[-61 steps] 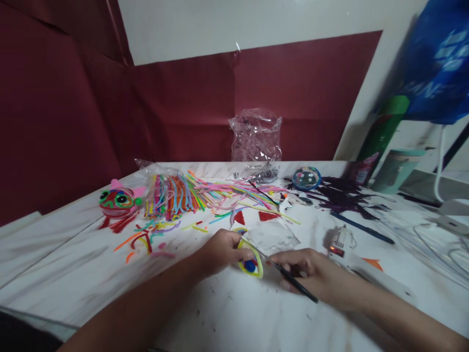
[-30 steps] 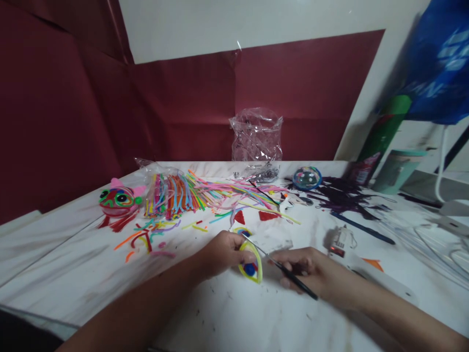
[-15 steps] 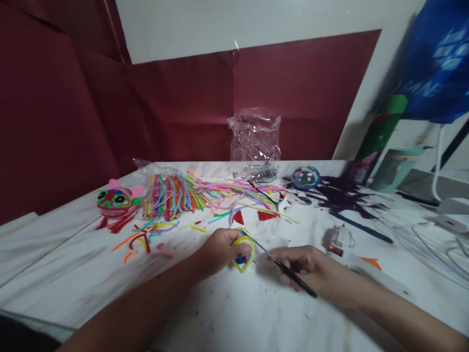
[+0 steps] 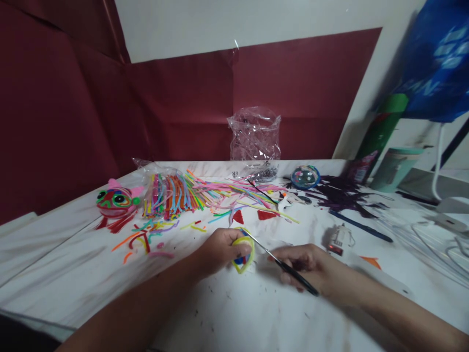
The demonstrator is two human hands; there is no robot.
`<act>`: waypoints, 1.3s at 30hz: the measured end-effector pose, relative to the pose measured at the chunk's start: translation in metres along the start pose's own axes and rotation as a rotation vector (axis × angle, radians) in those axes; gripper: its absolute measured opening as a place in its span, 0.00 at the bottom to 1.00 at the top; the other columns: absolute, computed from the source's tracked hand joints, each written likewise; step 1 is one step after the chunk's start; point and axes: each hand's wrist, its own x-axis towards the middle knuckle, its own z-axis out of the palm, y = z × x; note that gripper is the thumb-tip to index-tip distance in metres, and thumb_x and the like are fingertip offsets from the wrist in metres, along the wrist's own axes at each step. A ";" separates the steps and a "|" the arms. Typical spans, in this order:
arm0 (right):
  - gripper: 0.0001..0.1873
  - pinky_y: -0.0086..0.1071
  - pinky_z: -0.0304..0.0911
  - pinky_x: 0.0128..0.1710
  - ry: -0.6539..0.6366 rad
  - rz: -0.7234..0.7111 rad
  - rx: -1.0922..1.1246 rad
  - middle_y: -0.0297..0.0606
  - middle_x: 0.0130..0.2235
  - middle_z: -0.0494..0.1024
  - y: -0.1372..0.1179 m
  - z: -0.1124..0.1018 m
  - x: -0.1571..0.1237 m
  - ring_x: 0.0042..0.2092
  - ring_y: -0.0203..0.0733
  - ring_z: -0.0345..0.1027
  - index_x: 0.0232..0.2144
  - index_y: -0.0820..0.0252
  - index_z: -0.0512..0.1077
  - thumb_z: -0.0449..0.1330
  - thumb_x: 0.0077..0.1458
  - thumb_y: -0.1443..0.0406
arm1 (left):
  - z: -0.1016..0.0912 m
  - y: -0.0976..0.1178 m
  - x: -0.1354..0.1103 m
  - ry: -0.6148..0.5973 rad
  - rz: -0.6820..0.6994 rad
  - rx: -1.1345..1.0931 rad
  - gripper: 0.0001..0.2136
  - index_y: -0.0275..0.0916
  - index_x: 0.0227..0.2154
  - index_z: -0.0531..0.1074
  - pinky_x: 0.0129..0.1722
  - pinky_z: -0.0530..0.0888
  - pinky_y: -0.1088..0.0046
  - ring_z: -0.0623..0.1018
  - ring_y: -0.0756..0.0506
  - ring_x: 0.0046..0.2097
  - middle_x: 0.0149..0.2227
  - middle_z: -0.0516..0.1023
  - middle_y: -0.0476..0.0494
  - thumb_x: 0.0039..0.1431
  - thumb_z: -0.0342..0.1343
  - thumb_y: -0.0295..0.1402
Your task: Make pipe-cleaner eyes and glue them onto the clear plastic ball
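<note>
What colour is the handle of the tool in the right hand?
Black; the handle shows best in the head view.

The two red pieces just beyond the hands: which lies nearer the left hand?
The left red piece, just beyond the left hand; the other red piece lies farther right and looks wider.

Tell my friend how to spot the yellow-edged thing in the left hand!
Find the marbled table in front of the dark red backing. Near its middle, the left hand pinches a curved piece, close to the black-handled tool in the right hand. Unlike the plain red scraps beyond, this piece has a yellow rim around blue and red.
</note>
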 end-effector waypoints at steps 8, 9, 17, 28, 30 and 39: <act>0.24 0.26 0.49 0.21 0.183 0.010 0.015 0.28 0.22 0.61 -0.002 0.000 0.002 0.22 0.29 0.51 0.39 0.62 0.74 0.62 0.47 0.49 | -0.001 -0.004 0.002 0.045 0.035 -0.068 0.11 0.34 0.21 0.70 0.23 0.59 0.77 0.64 0.54 0.21 0.18 0.68 0.52 0.42 0.61 0.37; 0.26 0.27 0.51 0.22 0.276 0.000 0.017 0.28 0.22 0.62 -0.003 -0.001 0.003 0.23 0.31 0.53 0.39 0.63 0.73 0.63 0.45 0.48 | -0.002 -0.006 0.003 0.062 0.049 -0.083 0.11 0.34 0.21 0.70 0.24 0.60 0.77 0.65 0.53 0.22 0.18 0.68 0.52 0.42 0.61 0.38; 0.26 0.30 0.58 0.25 0.516 -0.089 0.028 0.29 0.23 0.65 0.016 -0.009 0.016 0.24 0.34 0.59 0.35 0.60 0.69 0.66 0.38 0.49 | -0.001 -0.009 0.009 0.196 0.060 -0.207 0.12 0.35 0.24 0.68 0.25 0.63 0.77 0.68 0.53 0.23 0.21 0.73 0.51 0.40 0.64 0.36; 0.21 0.30 0.52 0.27 0.291 0.001 -0.121 0.30 0.25 0.63 -0.005 0.011 0.006 0.28 0.36 0.54 0.35 0.61 0.72 0.62 0.44 0.51 | -0.007 -0.027 0.015 0.159 0.066 -0.074 0.13 0.34 0.23 0.71 0.25 0.63 0.78 0.67 0.53 0.23 0.20 0.71 0.51 0.46 0.61 0.40; 0.22 0.29 0.50 0.26 0.279 0.000 -0.087 0.29 0.24 0.61 -0.005 0.013 0.006 0.28 0.35 0.53 0.34 0.61 0.72 0.63 0.43 0.50 | -0.006 -0.027 0.015 0.146 0.069 -0.081 0.12 0.34 0.23 0.71 0.24 0.63 0.78 0.66 0.53 0.23 0.20 0.70 0.51 0.46 0.61 0.39; 0.21 0.28 0.44 0.23 0.155 -0.021 -0.005 0.26 0.23 0.54 0.001 0.024 0.011 0.26 0.32 0.46 0.29 0.61 0.65 0.62 0.46 0.50 | 0.007 -0.021 0.008 0.075 0.064 -0.182 0.13 0.35 0.23 0.68 0.26 0.64 0.77 0.69 0.53 0.23 0.22 0.74 0.50 0.45 0.62 0.40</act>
